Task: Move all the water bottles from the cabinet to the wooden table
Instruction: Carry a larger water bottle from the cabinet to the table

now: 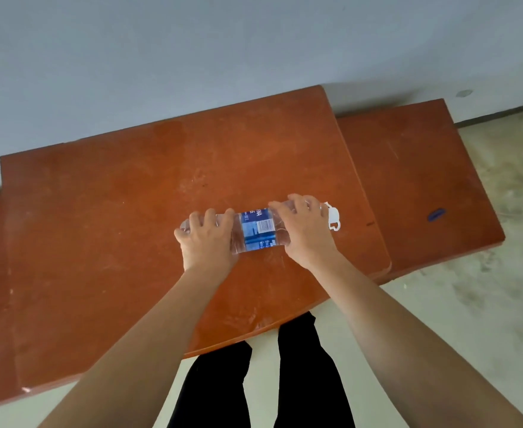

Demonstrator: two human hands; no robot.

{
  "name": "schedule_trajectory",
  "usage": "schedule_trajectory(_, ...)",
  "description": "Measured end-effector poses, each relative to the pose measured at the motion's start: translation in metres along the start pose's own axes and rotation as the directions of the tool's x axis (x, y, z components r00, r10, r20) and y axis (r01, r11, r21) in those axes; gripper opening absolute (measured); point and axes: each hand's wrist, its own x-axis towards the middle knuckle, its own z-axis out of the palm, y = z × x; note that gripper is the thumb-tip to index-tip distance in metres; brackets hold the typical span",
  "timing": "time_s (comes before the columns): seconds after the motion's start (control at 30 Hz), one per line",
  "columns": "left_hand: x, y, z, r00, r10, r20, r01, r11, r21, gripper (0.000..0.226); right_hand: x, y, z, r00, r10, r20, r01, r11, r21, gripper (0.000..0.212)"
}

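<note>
Water bottle (258, 231) lies sideways mid wooden table (130, 196); left hand (206, 240) and right hand (303, 230) wrapped around its ends. Clear thin plastic (likely slick, crushable): grip ends, not label.

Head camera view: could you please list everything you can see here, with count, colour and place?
Water bottle: one, clear with blue label and white handle, lying sideways mid-table.
Wooden table: one, reddish-brown, against the wall.
Lower wooden surface: one, reddish-brown, right of the table.
Blue mark: one, on that lower surface; too small to identify.
Wall: grey-blue, behind.
Floor: pale concrete, right.
Legs: two, black trousers, below the table edge.
Left hand: grips the bottle's base end.
Right hand: grips the cap end.
</note>
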Motion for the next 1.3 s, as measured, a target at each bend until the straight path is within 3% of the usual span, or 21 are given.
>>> schedule_trajectory(0.43,-0.086,-0.032,0.026,0.943,0.315,0.112,-0.327,0.939,0.112,0.083,-0.145,-0.058,0.064,0.959,0.283,0.011,-0.281,0.948,0.149,0.081)
schedule_trajectory(0.6,-0.122,-0.034,0.03,0.885,0.427,0.185,-0.457,0.871,0.18,0.08,-0.204,-0.079,0.09,0.923,0.376,0.077,-0.384,0.905,0.181,0.08)
schedule_trajectory(0.63,-0.148,-0.019,0.034,0.848,0.485,0.214,-0.526,0.819,0.229,0.079,-0.242,-0.079,0.101,0.889,0.446,0.103,-0.458,0.866,0.203,0.079)
schedule_trajectory(0.7,-0.164,-0.02,0.045,0.844,0.497,0.202,-0.534,0.812,0.234,0.077,-0.263,-0.085,0.111,0.884,0.457,0.095,-0.467,0.868,0.168,0.075)
schedule_trajectory(0.8,-0.214,0.007,0.063,0.766,0.601,0.226,-0.642,0.728,0.239,0.082,-0.338,-0.079,0.122,0.835,0.546,0.067,-0.55,0.826,0.124,0.075)
schedule_trajectory(0.93,-0.317,0.063,0.085,0.591,0.773,0.231,-0.805,0.545,0.235,0.08,-0.479,-0.085,0.157,0.671,0.741,0.028,-0.736,0.661,0.144,0.09)
schedule_trajectory(1.0,-0.377,0.091,0.094,0.456,0.867,0.201,-0.877,0.399,0.269,0.08,-0.555,-0.095,0.177,0.557,0.83,0.025,-0.817,0.542,0.197,0.095)
schedule_trajectory(1.03,-0.423,0.112,0.1,0.338,0.918,0.207,-0.918,0.273,0.288,0.086,-0.612,-0.105,0.187,0.466,0.885,-0.009,-0.861,0.456,0.225,0.097)
schedule_trajectory(1.07,-0.426,0.117,0.101,0.325,0.928,0.183,-0.92,0.265,0.287,0.095,-0.62,-0.106,0.187,0.451,0.892,0.008,-0.87,0.438,0.226,0.1)
schedule_trajectory(1.2,-0.593,0.176,0.119,-0.063,0.985,0.163,-0.952,-0.109,0.288,0.108,-0.806,-0.151,0.21,0.103,0.992,-0.076,-0.959,0.12,0.256,0.107)
schedule_trajectory(1.27,-0.681,0.2,0.127,-0.235,0.963,0.134,-0.925,-0.264,0.275,0.104,-0.893,-0.177,0.215,-0.071,0.994,-0.084,-0.959,-0.045,0.279,0.106)
schedule_trajectory(1.3,-0.707,0.209,0.127,-0.286,0.952,0.113,-0.915,-0.306,0.264,0.104,-0.917,-0.184,0.214,-0.128,0.988,-0.089,-0.955,-0.098,0.279,0.105)
